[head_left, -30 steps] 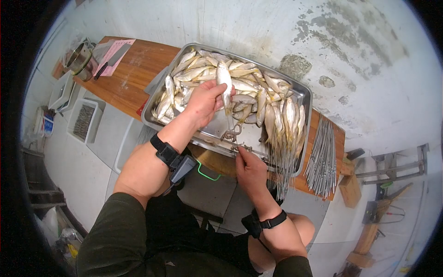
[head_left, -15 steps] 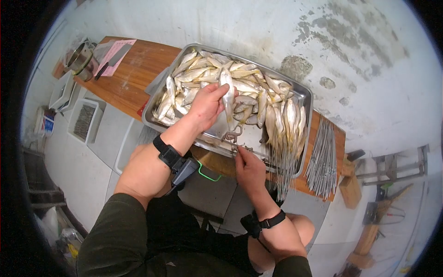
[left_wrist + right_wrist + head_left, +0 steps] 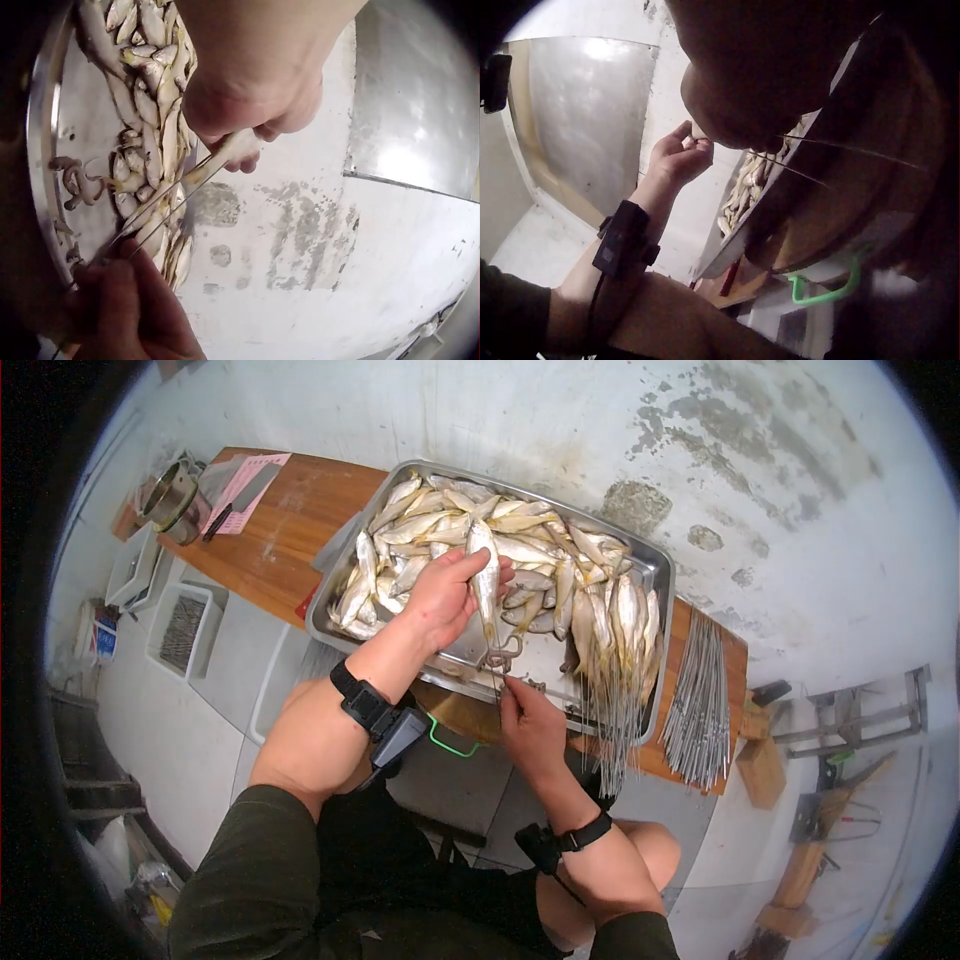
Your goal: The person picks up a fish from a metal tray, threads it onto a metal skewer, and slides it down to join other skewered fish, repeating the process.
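Note:
My left hand [image 3: 445,595] holds one silvery fish [image 3: 483,560] near the middle of the tray, thumb across its body, tail pointing toward me. Below the tail, my right hand [image 3: 533,730] pinches thin metal skewers [image 3: 180,211]. In the left wrist view two skewers run from the right fingertips up to the fish's tail end; the head end is hidden by the left hand. Curled greyish strips [image 3: 503,652] lie on the tray floor by the tail. A heap of fish [image 3: 425,525] fills the tray's far side, and skewered fish [image 3: 628,620] line its right end.
The steel tray [image 3: 548,655] rests on a wooden table [image 3: 325,495] against the wall. Loose skewers [image 3: 697,710] lie to its right. At far left are a knife [image 3: 250,490] on pink paper and a metal pot [image 3: 170,500]. A green handle [image 3: 455,746] shows below the tray.
The right hand has shifted slightly left and toward me, with the skewers closer under the fish's tail. The left hand keeps its hold on the fish, which has moved little.

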### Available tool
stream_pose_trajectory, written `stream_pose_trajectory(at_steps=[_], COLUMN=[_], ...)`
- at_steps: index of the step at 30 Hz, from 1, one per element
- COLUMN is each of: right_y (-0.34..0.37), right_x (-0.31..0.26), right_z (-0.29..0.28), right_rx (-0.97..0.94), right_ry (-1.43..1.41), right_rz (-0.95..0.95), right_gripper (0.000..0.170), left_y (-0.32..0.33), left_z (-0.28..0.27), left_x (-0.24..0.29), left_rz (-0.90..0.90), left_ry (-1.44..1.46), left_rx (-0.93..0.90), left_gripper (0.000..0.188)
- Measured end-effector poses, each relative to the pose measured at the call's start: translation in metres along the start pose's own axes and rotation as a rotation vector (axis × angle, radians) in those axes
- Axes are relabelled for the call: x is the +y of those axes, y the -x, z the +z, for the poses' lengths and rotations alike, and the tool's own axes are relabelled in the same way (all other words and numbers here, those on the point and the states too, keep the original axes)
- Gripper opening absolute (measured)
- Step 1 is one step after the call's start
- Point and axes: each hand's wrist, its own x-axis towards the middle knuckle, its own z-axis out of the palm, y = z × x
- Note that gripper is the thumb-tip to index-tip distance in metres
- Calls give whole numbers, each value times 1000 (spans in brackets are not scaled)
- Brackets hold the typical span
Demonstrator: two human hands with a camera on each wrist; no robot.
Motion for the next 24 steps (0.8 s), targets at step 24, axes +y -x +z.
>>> stream_pose_trajectory(at_steps=[24], right_y=[1], right_x=[-5], right_z=[1], right_rx=[-15], right_ry=[-24], right_rz=[-1], right_gripper=[15], left_y=[-5], left_z=[6], left_x=[3], left_rz=[67], left_ry=[-17], left_rx=[88], left_gripper=[20])
